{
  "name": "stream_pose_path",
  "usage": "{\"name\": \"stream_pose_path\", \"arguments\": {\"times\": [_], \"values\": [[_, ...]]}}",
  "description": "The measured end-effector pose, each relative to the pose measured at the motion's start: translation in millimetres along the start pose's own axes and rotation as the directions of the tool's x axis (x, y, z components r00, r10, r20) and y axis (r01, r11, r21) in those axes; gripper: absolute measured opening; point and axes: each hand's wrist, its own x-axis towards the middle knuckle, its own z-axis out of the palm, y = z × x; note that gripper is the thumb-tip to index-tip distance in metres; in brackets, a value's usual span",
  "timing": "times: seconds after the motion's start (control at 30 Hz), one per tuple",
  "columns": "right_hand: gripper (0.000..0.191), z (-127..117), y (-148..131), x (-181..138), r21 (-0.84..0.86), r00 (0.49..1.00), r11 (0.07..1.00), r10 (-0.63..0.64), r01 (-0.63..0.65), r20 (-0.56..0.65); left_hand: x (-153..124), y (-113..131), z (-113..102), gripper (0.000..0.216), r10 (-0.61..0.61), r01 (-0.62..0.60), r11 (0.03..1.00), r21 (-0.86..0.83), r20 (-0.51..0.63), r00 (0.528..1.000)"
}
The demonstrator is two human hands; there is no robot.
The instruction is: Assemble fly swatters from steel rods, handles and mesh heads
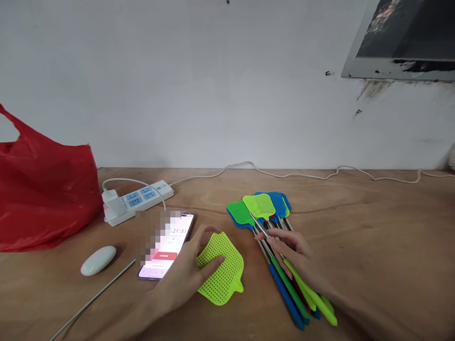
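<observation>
My left hand (197,265) grips a loose yellow-green fly swatter head (227,279), a perforated plate with a short socket pointing to the lower right. The thumb lies on its face and the other fingers are at its far edge. In my right hand (289,246) is a fly swatter handle, its thin metal rod (260,225) pinched between thumb and fingers, with the bare tip towards the upper left. Beneath that hand lies a pile of fly swatters with green (241,212), yellow-green (261,207) and blue heads. Their coloured grips (286,293) fan out towards me, and the hand partly hides them.
A lit phone (172,241) lies left of my left hand, beside a white oval object (98,260) and a cable (95,296). Behind stand a power strip (142,201) with a plugged-in charger and a red plastic bag (46,189). A white cord (284,176) runs along the wall.
</observation>
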Motion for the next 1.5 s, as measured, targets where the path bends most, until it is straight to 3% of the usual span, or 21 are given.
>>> {"name": "stream_pose_path", "arguments": {"times": [0.07, 0.13, 0.27, 0.43, 0.7, 0.97, 1.1, 1.37, 1.5], "values": [[0.047, -0.9, -2.2, -2.3, 0.010, 1.000, 1.000, 0.014, -0.014, 0.020, 0.6, 3.2, -1.3, 0.037, -0.049, 0.044, 0.990, -0.137, -0.031, 0.998], [0.047, -3.5, -7.6, -4.3, -0.007, 0.991, 0.999, 0.051, -0.051, 0.123, 2.0, 4.3, -2.3, 0.041, -0.098, 0.081, 0.969, -0.232, -0.061, 0.993], [0.046, -11.0, -21.5, -7.2, -0.079, 0.892, 0.981, 0.192, -0.175, 0.408, 6.3, 0.2, -5.6, 0.045, -0.168, 0.128, 0.934, -0.334, -0.094, 0.981], [0.043, -17.3, -25.4, -8.8, -0.047, 0.816, 0.967, 0.238, -0.251, 0.527, 12.0, -4.9, -10.8, 0.049, -0.340, 0.264, 0.865, -0.426, -0.111, 0.934], [0.039, -18.9, -27.6, -8.5, 0.010, 0.815, 0.971, 0.194, -0.238, 0.546, 6.9, 11.7, -4.9, 0.047, -0.480, 0.314, 0.721, -0.617, -0.119, 0.869], [0.038, -19.1, -26.0, -7.1, -0.019, 0.828, 0.972, 0.211, -0.235, 0.520, 8.5, 13.8, -4.6, 0.051, -0.506, 0.306, 0.726, -0.615, -0.178, 0.844], [0.043, -19.4, -25.1, -4.4, -0.018, 0.805, 0.967, 0.221, -0.254, 0.551, 9.6, 9.5, -4.8, 0.053, -0.518, 0.303, 0.723, -0.621, -0.198, 0.832], [0.043, -21.3, -20.9, -1.8, -0.046, 0.802, 0.965, 0.239, -0.257, 0.547, 8.0, 9.1, -5.0, 0.057, -0.498, 0.291, 0.706, -0.646, -0.160, 0.853], [0.041, -20.9, -20.1, -2.1, -0.050, 0.779, 0.951, 0.280, -0.306, 0.561, 9.2, 7.5, -5.9, 0.060, -0.481, 0.271, 0.741, -0.614, -0.205, 0.852]]}}
